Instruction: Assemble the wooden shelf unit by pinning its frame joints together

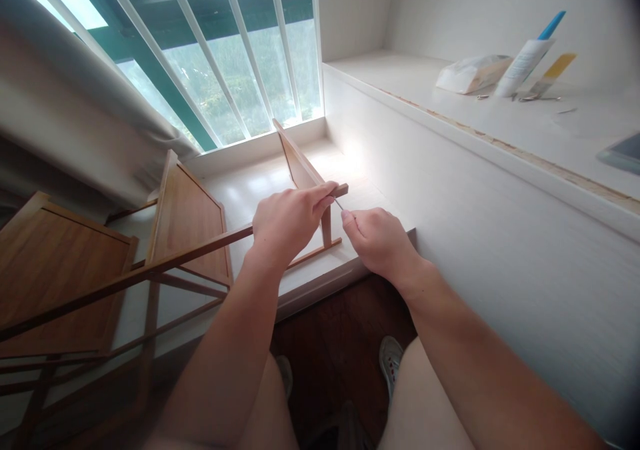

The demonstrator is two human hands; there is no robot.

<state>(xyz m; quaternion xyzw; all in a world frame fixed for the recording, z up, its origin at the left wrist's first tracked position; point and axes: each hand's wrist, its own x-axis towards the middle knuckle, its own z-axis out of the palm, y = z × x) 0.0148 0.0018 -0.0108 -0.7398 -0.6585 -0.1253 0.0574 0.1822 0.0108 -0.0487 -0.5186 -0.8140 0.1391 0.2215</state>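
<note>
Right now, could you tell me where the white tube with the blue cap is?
In the head view the tube sits at upper right on the white shelf, between a pale packet to its left and a yellow-tipped item.

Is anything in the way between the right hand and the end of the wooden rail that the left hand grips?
Nothing visible. The right hand pinches a thin metal pin that points at the end of the wooden rail, right beside the left hand, with no other thing between them.
</note>
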